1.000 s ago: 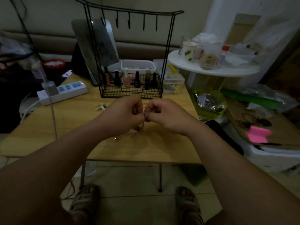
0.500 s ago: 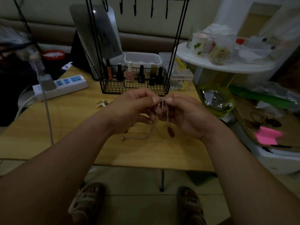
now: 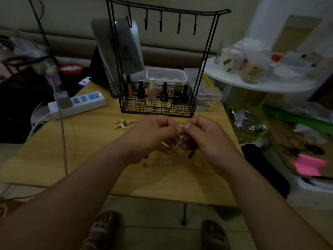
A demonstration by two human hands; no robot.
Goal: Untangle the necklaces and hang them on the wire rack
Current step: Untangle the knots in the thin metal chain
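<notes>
Above the wooden table (image 3: 90, 147), my left hand (image 3: 153, 136) and my right hand (image 3: 203, 136) meet and pinch the tangled necklaces (image 3: 182, 137) between their fingertips. A thin chain hangs down between the hands, with a dark pendant (image 3: 191, 153) dangling below my right hand. One chain end (image 3: 158, 165) lies flat on the table beneath the hands. The black wire rack (image 3: 162, 56) stands just behind, its several hooks (image 3: 161, 24) bare along the top bar.
Nail polish bottles (image 3: 152, 89) fill the rack's basket. A small starfish charm (image 3: 121, 124) lies left of the hands. A power strip (image 3: 77, 103) with a plugged cable sits at the left. A cluttered white round shelf (image 3: 259, 82) stands right of the table.
The hands stay pinched together on the necklaces. The view tilted up so the rack's top bar shows again. The hanging loop looks shorter between the fingers.
</notes>
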